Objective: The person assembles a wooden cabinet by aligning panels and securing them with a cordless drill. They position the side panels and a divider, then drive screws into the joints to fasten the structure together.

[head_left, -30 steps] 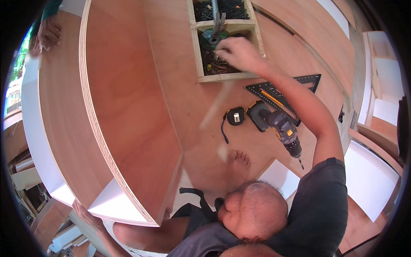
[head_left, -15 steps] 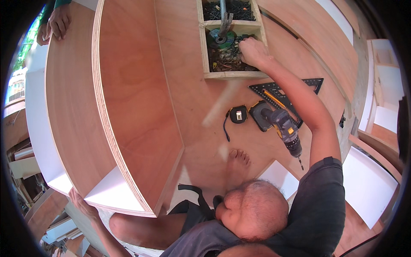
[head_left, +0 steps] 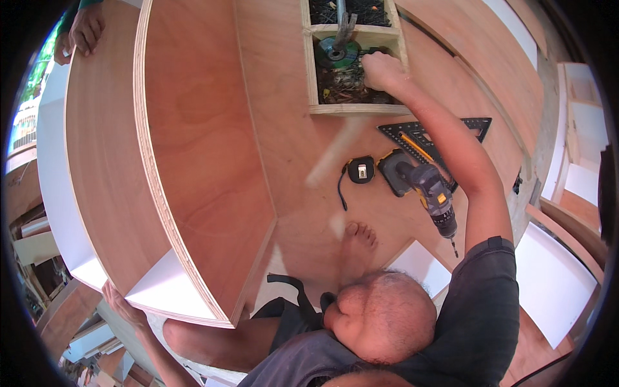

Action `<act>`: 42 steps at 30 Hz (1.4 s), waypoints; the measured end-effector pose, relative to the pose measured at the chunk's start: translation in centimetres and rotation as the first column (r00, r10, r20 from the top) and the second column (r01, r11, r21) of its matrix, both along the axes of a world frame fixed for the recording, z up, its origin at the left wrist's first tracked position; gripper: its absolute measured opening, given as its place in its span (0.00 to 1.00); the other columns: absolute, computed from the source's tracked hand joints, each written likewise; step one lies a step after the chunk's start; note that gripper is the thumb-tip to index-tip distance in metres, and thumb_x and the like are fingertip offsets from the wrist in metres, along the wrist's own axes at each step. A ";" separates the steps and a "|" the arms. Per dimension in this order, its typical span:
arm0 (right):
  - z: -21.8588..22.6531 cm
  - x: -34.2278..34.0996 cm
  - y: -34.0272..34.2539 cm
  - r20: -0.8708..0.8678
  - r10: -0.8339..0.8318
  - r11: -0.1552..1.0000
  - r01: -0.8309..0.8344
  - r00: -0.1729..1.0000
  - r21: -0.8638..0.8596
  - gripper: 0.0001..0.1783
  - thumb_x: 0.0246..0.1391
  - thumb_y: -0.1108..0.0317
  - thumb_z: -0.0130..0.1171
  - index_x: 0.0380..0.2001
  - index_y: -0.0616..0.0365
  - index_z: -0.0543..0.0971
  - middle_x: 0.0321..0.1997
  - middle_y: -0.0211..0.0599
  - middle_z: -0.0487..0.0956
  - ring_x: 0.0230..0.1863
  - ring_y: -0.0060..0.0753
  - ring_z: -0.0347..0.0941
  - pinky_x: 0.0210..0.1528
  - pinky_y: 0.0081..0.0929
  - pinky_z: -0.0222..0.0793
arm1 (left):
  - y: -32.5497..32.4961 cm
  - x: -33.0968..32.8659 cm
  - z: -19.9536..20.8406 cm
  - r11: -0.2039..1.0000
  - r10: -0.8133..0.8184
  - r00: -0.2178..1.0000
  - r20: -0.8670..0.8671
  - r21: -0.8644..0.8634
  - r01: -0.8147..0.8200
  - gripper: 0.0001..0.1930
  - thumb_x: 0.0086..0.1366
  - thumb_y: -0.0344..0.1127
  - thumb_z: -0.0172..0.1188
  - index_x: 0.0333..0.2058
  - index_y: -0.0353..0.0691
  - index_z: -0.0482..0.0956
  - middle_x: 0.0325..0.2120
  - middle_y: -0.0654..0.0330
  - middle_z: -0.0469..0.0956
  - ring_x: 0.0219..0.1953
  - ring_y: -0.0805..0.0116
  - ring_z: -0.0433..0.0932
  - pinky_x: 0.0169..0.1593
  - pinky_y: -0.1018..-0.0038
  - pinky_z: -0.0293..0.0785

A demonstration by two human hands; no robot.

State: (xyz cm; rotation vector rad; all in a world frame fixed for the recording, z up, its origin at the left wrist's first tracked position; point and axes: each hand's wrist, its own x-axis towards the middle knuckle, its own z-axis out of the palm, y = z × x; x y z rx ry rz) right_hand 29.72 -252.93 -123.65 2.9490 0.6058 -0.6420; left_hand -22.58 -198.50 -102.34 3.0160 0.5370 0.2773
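My left hand point(head_left: 122, 303) grips the lower edge of a plywood cabinet point(head_left: 200, 155) with white inner faces, which stands at my left. My right hand point(head_left: 385, 72) reaches into a wooden box point(head_left: 354, 108) with compartments, over the one with loose nails and screws point(head_left: 345, 87). Its fingers are curled and point down; their tips and anything between them are hidden. Beside that hand lie a green cutting disc point(head_left: 336, 55) and the claw of a hammer point(head_left: 345, 29), whose shaft runs into the far compartment with dark screws.
A cordless drill point(head_left: 429, 187) with a bit, a black tape measure point(head_left: 360, 170) and a black triangular square point(head_left: 474, 129) with a yellow pencil point(head_left: 416, 147) lie under my right forearm. Another person's hand point(head_left: 87, 29) holds the cabinet's far end. White-faced panels point(head_left: 554, 284) lie at right.
The view has shifted slightly, so the box sits a little higher and further right. My right hand stays in the same compartment with a small movement; my left hand keeps its hold.
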 end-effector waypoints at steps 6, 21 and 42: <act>-2.1 2.9 -3.6 -0.175 0.099 0.898 -0.012 0.980 0.440 0.14 0.56 0.63 0.66 0.40 0.64 0.83 0.43 0.48 0.86 0.41 0.45 0.84 0.44 0.38 0.79 | -0.2 0.8 -0.4 0.999 -0.027 1.000 0.014 0.046 0.026 0.28 0.76 0.46 0.32 0.47 0.27 0.76 0.44 0.43 0.78 0.47 0.47 0.71 0.55 0.54 0.65; 5.6 -1.6 -4.5 -0.757 0.138 0.408 0.660 0.639 0.631 0.11 0.69 0.59 0.60 0.47 0.52 0.75 0.34 0.22 0.75 0.33 0.14 0.64 0.34 0.17 0.60 | 0.2 0.5 -0.2 1.000 0.004 1.000 0.023 -0.010 -0.004 0.27 0.77 0.45 0.36 0.49 0.27 0.77 0.46 0.43 0.79 0.50 0.47 0.73 0.57 0.55 0.66; 10.3 -12.6 -11.9 -0.535 -0.160 0.619 0.506 0.830 0.600 0.26 0.70 0.58 0.59 0.63 0.64 0.73 0.58 0.34 0.75 0.58 0.24 0.70 0.60 0.24 0.68 | -2.0 2.1 2.4 0.967 0.007 0.999 -0.047 -0.252 -0.019 0.23 0.79 0.51 0.42 0.39 0.39 0.78 0.33 0.57 0.76 0.46 0.60 0.72 0.60 0.60 0.61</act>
